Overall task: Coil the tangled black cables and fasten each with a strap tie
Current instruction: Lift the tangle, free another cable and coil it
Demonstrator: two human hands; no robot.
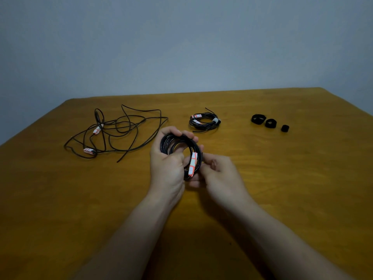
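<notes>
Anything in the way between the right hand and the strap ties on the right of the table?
Nothing visible. Only bare table lies between the right hand and the three strap ties. The far coil sits left of that path. Right hand and left hand both hold the held coil.

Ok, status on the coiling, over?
Left hand grips coiled black cable with pink-white tag; right hand pinches its edge. No strap on it yet. Tangled black cable, three black strap ties lie apart; nothing in the way.
</notes>
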